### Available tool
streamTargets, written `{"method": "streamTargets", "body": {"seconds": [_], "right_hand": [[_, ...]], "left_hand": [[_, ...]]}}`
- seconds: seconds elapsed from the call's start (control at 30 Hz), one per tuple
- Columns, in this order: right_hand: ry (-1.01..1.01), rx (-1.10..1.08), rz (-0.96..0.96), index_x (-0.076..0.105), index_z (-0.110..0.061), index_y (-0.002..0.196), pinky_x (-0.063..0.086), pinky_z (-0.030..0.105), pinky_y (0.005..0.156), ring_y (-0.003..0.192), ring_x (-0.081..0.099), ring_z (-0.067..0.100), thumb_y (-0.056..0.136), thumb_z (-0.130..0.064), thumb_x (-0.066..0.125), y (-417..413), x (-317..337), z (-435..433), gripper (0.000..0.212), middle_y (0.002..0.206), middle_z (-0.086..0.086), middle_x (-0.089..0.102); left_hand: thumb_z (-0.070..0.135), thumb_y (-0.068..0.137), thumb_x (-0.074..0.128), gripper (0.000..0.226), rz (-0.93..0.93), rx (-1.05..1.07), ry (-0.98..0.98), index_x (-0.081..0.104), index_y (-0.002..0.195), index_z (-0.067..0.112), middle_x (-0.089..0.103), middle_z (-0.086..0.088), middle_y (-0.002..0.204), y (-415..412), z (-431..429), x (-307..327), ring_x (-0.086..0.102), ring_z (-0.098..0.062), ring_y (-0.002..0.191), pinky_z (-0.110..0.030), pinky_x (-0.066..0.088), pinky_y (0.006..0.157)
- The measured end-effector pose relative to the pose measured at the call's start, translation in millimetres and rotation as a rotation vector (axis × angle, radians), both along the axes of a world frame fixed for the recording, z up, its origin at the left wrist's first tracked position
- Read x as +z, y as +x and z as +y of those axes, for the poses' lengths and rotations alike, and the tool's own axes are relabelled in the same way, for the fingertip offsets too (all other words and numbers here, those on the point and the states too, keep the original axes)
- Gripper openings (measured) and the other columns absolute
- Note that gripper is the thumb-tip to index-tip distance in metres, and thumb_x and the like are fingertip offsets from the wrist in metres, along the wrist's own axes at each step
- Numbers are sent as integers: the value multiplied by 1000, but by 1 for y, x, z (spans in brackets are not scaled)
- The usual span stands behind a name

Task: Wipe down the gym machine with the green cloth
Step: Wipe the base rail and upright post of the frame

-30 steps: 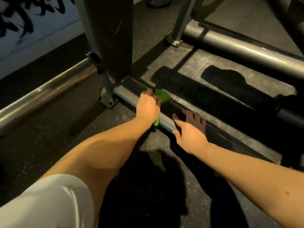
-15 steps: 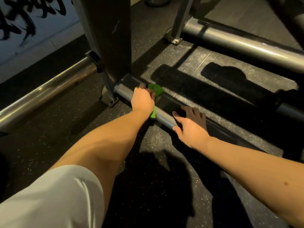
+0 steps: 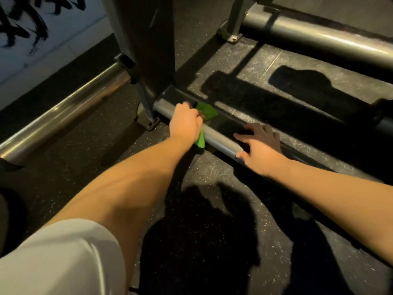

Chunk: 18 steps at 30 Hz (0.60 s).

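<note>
The gym machine's low grey base tube [image 3: 221,139] runs diagonally across the floor from a dark upright post [image 3: 148,52]. My left hand [image 3: 185,122] grips the green cloth [image 3: 207,111] and presses it over the tube close to the post; a tail of cloth hangs below the wrist. My right hand [image 3: 258,146] rests on the same tube further right, fingers spread over its top and thumb on the near side.
A shiny steel tube [image 3: 63,116] lies on the floor at left, and another grey tube [image 3: 319,39] crosses the back right. The floor is dark speckled rubber [image 3: 212,188]. A white wall with black lettering [image 3: 32,28] stands at far left.
My left hand with the cloth has slid left along the tube toward the upright post. My right hand has stayed on the tube.
</note>
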State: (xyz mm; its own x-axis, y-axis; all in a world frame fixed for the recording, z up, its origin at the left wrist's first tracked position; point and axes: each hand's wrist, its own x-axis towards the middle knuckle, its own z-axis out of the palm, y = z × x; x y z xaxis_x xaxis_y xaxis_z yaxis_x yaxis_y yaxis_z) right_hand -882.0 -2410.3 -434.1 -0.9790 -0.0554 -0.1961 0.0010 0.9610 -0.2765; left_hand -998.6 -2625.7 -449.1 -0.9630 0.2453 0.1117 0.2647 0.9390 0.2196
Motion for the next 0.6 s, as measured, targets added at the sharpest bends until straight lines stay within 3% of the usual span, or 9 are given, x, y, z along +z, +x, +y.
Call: {"method": "streamTargets", "body": {"seconds": [0.1, 0.2, 0.33, 0.47, 0.53, 0.6], "right_hand": [[18, 0, 1, 48, -40, 148, 22, 50, 117, 143, 23, 32, 93, -43, 68, 1, -1, 2, 59, 158, 2, 29], [12, -4, -14, 48, -41, 149, 20, 50, 117, 144, 21, 31, 93, -40, 70, -2, -1, 0, 60, 158, 2, 28], [12, -6, -21, 47, -41, 149, 21, 50, 118, 144, 22, 30, 93, -40, 70, -3, -1, 1, 61, 158, 1, 27], [36, -10, -20, 45, -41, 150, 19, 49, 118, 143, 20, 30, 93, -39, 68, -3, -2, -2, 61, 158, 1, 26], [44, -14, -23, 45, -40, 150, 18, 48, 118, 143, 20, 31, 93, -38, 68, -3, -1, -4, 61, 158, 2, 25], [37, -19, -28, 46, -40, 150, 19, 49, 118, 143, 20, 31, 93, -37, 69, -4, 0, -6, 61, 157, 3, 26]], "left_hand": [[26, 108, 43, 36, 5, 210, -131, 68, 127, 10, 53, -18, 129, -35, -19, 8, 49, -36, 118, -45, 42, 100], [24, 109, 39, 39, 13, 264, -201, 66, 129, 6, 54, -20, 129, -57, -32, 6, 48, -37, 118, -44, 38, 102], [23, 107, 42, 35, 28, 333, -127, 67, 125, 6, 55, -19, 130, -64, -31, -3, 48, -36, 119, -43, 37, 104], [11, 99, 51, 25, 84, 170, 131, 68, 113, 0, 59, -26, 126, -44, -25, -18, 51, -41, 119, -44, 39, 102], [17, 101, 47, 36, 72, 73, 113, 67, 127, 1, 59, -21, 138, -33, -19, -20, 51, -37, 129, -42, 35, 112], [21, 104, 45, 41, 27, -32, 86, 59, 142, 10, 47, -8, 155, -24, -7, -21, 36, -28, 147, -39, 17, 123]]}}
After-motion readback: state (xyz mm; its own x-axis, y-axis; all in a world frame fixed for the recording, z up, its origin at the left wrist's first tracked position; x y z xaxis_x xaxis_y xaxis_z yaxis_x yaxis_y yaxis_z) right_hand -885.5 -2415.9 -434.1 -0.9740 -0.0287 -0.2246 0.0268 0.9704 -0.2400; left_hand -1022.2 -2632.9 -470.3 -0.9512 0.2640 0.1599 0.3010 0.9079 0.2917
